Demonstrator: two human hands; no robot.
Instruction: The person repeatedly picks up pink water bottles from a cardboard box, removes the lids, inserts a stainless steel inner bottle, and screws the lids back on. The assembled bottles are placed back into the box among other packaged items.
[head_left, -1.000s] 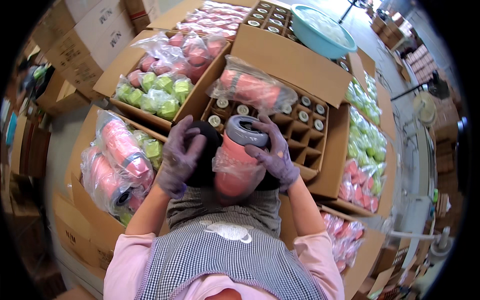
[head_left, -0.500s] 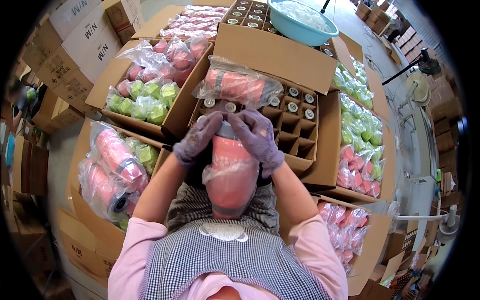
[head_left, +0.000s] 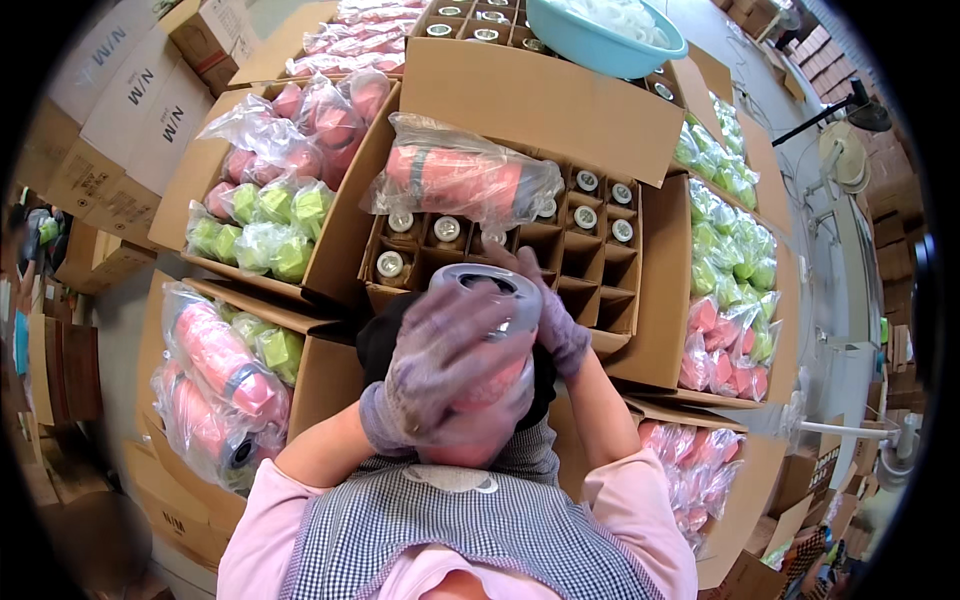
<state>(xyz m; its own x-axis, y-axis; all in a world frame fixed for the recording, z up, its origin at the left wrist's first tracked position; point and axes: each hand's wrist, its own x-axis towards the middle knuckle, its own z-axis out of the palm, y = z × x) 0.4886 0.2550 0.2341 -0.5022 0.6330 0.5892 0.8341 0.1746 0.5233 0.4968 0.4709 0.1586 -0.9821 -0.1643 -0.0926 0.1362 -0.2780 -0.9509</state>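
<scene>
A pink flask casing with a grey ring-shaped collar stands upright in my lap, the collar's opening facing up. My left hand, in a purple-grey glove, lies across the casing's front; motion smears its fingers. Around the far right side of the collar curls my gloved right hand, its fingers partly behind the rim. Ahead is a divided carton with silver-topped flask liners in several cells. Across its cells lies a bagged pink flask.
At left, open cartons hold bagged pink and green parts and bagged pink flasks. Cartons at right hold green and pink bagged parts. A blue basin of clear plastic pieces sits on a far carton. Behind it a fan stands right.
The casing has tipped more upright, so its collar opening shows. My left hand has moved from the collar down onto the casing's front; my right has shifted slightly right and lower.
</scene>
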